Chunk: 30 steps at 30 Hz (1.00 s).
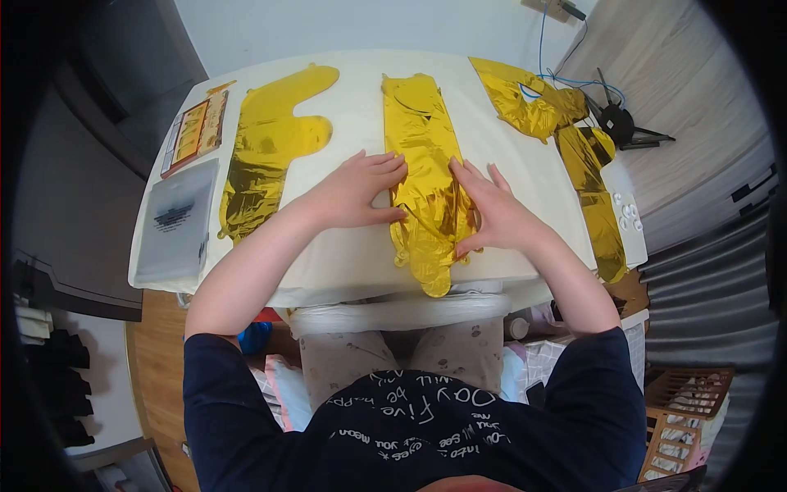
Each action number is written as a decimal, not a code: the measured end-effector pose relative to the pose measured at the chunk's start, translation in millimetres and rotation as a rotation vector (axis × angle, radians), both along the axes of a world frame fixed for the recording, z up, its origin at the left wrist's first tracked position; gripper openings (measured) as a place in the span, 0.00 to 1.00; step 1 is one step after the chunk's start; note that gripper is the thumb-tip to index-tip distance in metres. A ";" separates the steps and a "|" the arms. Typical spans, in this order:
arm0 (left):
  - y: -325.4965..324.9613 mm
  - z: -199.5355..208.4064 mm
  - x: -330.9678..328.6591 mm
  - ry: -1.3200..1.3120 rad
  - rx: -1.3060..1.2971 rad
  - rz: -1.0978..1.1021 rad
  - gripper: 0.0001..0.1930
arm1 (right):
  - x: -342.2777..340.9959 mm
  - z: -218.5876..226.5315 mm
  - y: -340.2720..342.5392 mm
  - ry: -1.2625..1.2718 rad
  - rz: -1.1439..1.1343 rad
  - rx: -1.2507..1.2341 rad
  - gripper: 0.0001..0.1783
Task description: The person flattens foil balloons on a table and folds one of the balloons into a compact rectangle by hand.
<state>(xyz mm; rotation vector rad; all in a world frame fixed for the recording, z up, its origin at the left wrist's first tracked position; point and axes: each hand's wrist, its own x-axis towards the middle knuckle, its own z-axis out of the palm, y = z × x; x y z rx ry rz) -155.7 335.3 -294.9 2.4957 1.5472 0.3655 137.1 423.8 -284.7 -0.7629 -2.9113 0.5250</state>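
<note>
A flat gold foil balloon, folded into a long strip, lies across the middle of the table, its rounded end near the front edge. My left hand rests at its left edge, fingers stretched out and touching the foil. Along the right edge lies my right hand, with fingers spread and the thumb near the lower part. To the left lies another flat gold foil balloon with rounded arms. More crumpled gold foil sits at the far right, and a long gold foil piece runs down the table's right side.
On the left of the white-covered table lie a clear plastic bag and a printed card packet. Small white rings sit at the right edge. A black device with antennas and a blue cable are beyond it.
</note>
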 end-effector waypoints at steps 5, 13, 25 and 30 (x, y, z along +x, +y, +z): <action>-11.6 -5.8 11.2 0.004 0.018 -0.032 0.43 | 15.0 0.2 -23.4 0.012 0.008 0.101 0.80; -37.3 -3.4 33.9 0.018 0.013 -0.071 0.43 | 61.5 -7.5 -45.9 0.365 -0.214 -0.004 0.44; -58.0 -9.9 48.7 0.018 0.059 -0.056 0.43 | 85.3 -18.5 -83.0 0.445 -0.190 0.224 0.11; -59.1 -10.3 49.3 0.022 0.046 -0.049 0.42 | 75.3 -15.7 -71.7 0.396 0.031 0.189 0.22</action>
